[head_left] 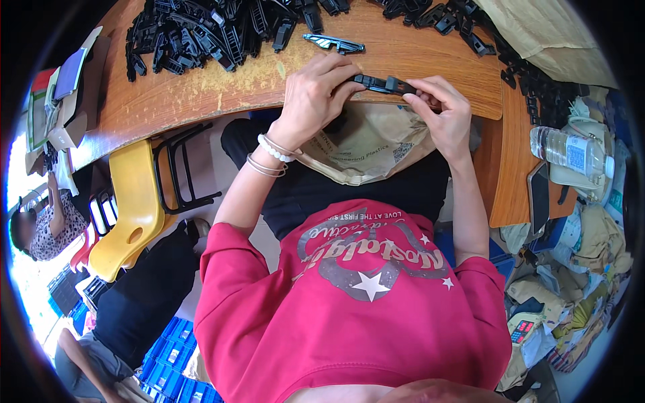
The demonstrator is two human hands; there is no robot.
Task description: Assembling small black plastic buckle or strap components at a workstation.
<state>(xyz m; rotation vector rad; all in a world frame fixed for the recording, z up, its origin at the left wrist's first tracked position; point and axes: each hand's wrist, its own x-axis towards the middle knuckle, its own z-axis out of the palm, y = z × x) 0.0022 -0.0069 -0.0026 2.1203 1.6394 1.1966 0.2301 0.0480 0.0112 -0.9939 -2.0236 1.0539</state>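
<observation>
Between my two hands is a narrow black plastic part [384, 84], level above the table's near edge. The fingers of my left hand [314, 94] pinch its left end; a bead bracelet and bangles circle that wrist. At its other end, my right hand [440, 111] grips it between thumb and fingers. Just beyond it on the wooden table [269, 84] lies a slim metal-looking tool or part [334, 43], silvery with a dark end. Below my hands, a brown paper sack [356, 151] hangs open on my lap. The sack's inside is partly hidden.
A large heap of black plastic parts [201, 33] covers the far left of the table, with more black parts [447, 20] at the far right. A water bottle [571, 151] and a phone [539, 195] lie on the right. A yellow chair [134, 208] and another person [57, 221] are at left.
</observation>
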